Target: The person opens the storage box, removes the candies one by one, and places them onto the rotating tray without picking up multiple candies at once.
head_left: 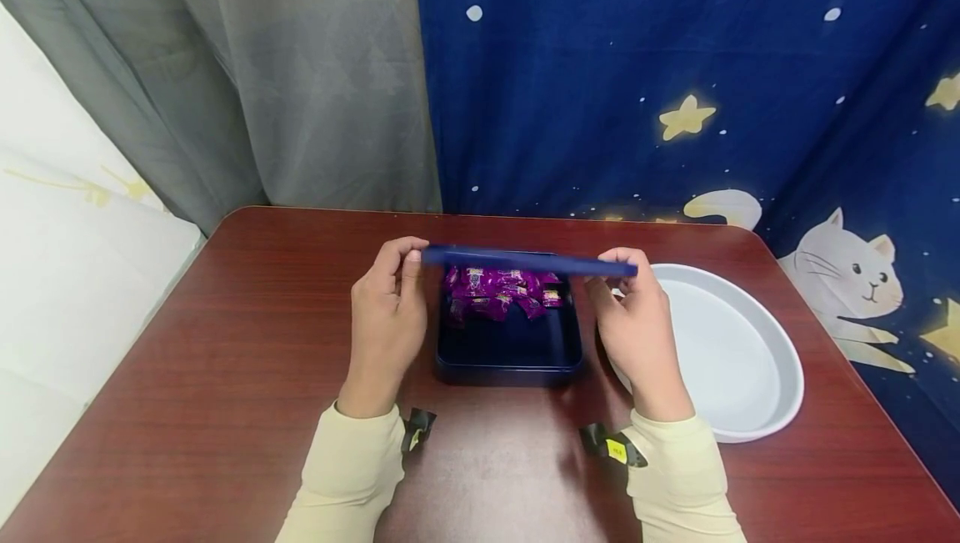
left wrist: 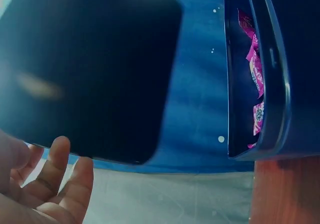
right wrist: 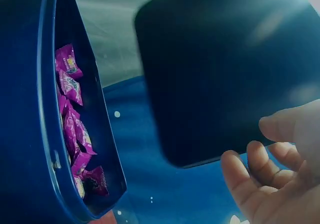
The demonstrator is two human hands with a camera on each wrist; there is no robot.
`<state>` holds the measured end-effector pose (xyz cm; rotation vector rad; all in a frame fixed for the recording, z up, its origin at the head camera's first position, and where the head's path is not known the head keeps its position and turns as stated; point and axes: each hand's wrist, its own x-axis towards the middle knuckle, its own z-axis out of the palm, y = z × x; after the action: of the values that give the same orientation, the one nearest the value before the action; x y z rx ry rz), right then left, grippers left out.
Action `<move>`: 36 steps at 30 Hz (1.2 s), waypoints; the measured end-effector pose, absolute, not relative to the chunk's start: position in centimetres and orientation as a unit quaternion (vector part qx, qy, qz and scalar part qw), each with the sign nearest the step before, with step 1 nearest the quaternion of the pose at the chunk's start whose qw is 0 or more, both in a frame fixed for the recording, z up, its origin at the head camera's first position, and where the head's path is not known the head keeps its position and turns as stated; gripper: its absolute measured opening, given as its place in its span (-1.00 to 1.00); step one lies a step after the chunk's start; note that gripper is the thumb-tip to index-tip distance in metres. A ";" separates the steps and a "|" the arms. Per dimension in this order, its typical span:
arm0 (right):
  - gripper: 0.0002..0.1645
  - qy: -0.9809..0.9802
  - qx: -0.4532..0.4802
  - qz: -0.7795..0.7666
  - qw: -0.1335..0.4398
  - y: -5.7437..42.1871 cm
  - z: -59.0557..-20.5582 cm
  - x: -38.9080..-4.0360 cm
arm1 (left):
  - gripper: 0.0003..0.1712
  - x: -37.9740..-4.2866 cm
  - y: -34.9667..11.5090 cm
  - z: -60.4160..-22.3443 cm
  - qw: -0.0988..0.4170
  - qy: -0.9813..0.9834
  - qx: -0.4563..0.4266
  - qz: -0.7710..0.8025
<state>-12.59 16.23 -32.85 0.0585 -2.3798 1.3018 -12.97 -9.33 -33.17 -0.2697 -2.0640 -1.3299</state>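
Both hands hold a dark blue lid (head_left: 525, 260) above the far part of a dark blue box (head_left: 510, 372). At its left edge the left hand (head_left: 387, 322) grips the lid with thumb and fingers. The right hand (head_left: 636, 328) pinches the right edge, which sits slightly lower in the head view. Inside the box lie several purple-wrapped candies (head_left: 491, 293), gathered toward the far side. The right wrist view shows the candies (right wrist: 75, 129) in the box and the lid's dark flat face (right wrist: 225, 79) apart from it. In the left wrist view the lid (left wrist: 95, 74) fills the upper left.
A round white tray (head_left: 738, 359) stands on the right of the reddish-brown table (head_left: 247, 376), partly behind the right hand. Grey and blue curtains (head_left: 570, 93) hang along the table's far edge. Black bands with tape are on both sleeves (head_left: 348, 451).
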 end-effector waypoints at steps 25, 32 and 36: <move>-0.61 -0.850 0.023 0.520 0.081 16.7 -32.4 -12.5 | -0.64 -11.8 -11.9 -31.2 0.144 -0.892 -0.072 -0.422; -0.62 -0.859 0.025 0.510 0.033 16.7 -32.2 -12.2 | -0.66 -11.7 -12.3 -31.0 0.116 -0.902 -0.063 -0.411; -0.64 -0.855 0.023 0.518 0.018 16.4 -32.3 -12.1 | -0.66 -11.6 -12.8 -30.9 0.105 -0.906 -0.063 -0.406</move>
<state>-12.09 16.40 -32.29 0.0715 -2.6558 1.6090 -11.64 -12.76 -30.91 -0.1864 -2.6687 -1.1966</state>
